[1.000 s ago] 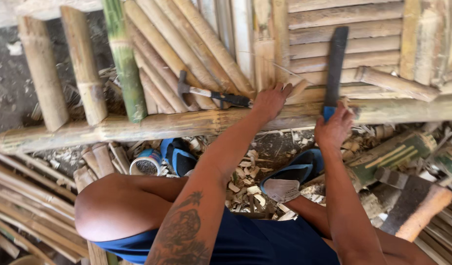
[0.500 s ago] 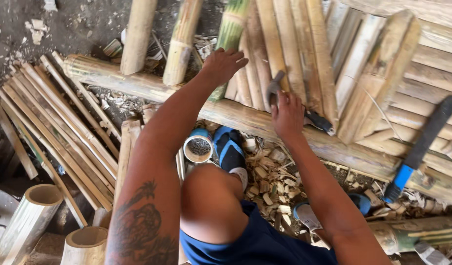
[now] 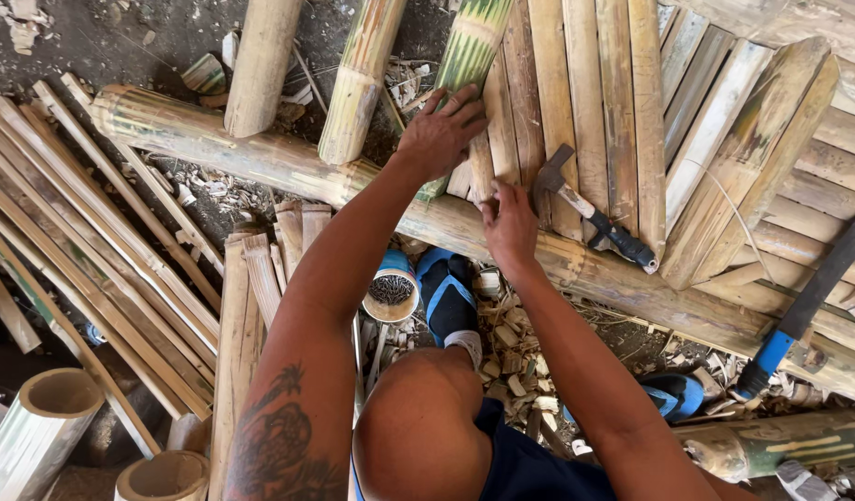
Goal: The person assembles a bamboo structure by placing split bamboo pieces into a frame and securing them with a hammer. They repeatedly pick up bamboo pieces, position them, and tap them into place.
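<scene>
Where fingers [image 3: 488, 206] meet: bamboo slat [image 3: 480, 167].

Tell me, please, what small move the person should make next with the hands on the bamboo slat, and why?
Probably the right hand should reach for the hammer. Both hands sit on a narrow bamboo slat laid across the thick bamboo pole; the left hand presses it flat. The hammer lies unused beside the right hand, and a tub of nails stands below.

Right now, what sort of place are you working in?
It looks like an outdoor bamboo workshop on bare ground. Split bamboo slats lie across a thick pole, a hammer rests on them, and wood chips litter the dirt.
</scene>
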